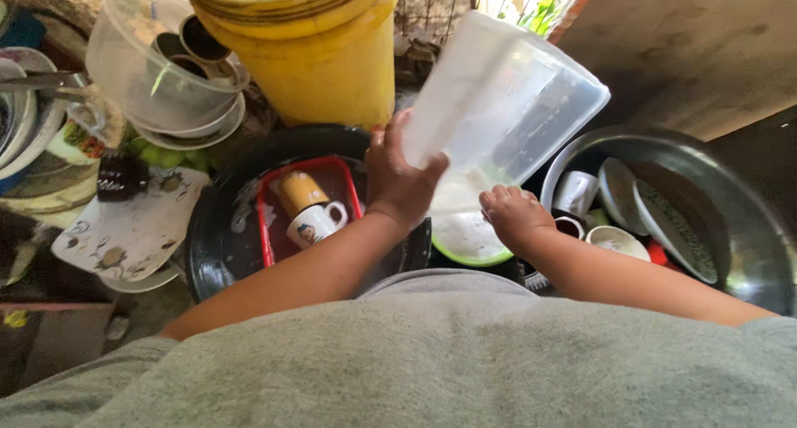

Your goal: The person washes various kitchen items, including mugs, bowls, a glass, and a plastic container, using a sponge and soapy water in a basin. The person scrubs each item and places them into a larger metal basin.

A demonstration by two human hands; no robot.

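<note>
Left hand (400, 179) gripping tilted clear plastic container (506, 104), right hand (512, 215) curled beneath, yellow bucket (324, 54) behind

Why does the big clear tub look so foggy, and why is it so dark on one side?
Head view: daylight from the top shines through the clear plastic tub, so it looks milky and pale; the left hand gripping it is sharp, the right hand slightly soft; the left edge by the plates sits in shadow; the yellow bucket bulges near the lens.

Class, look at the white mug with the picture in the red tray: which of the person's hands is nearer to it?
Left. The left hand, gripping the clear plastic tub, is just right of the white mug; the right hand lies farther right, beyond it.
</note>
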